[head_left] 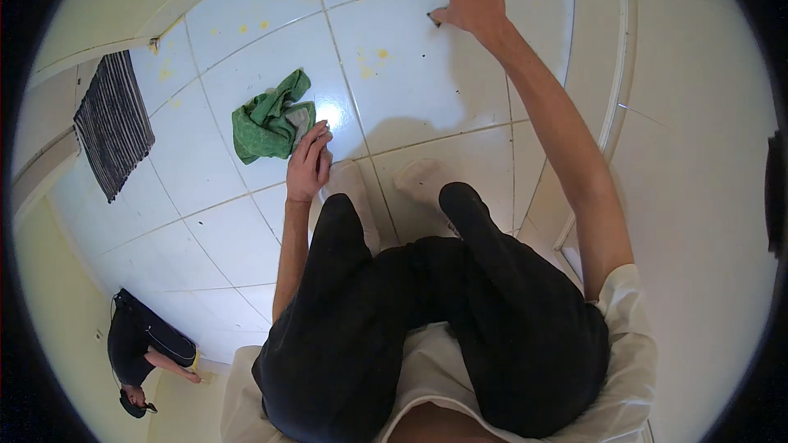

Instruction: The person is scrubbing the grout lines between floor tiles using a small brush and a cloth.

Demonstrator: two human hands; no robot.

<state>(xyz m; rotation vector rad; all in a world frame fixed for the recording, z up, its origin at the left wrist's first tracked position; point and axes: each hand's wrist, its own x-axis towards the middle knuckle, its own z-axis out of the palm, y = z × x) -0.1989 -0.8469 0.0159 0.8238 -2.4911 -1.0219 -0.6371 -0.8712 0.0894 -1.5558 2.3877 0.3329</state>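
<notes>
My right hand [478, 6] is stretched far out over the white tiled floor [419, 98], its fingers curled in. By its thumb tip is a small dark bit [433, 20], too small to name; whether it is gripped or lies on the floor I cannot make out. My left hand [309, 166] hangs low in front of my left foot, fingers bent together with something small and pale at their tips. Just beyond it lies a crumpled green cloth [263, 127] with a greyish patch on its near right side.
Yellow spots [382, 54] and dark specks dot the tiles. My socked feet [420, 179] stand close together. A striped dark mat [115, 127] lies at the left by a doorway. To the right is a white door [689, 156]. Another person [131, 340] in black is at the lower left.
</notes>
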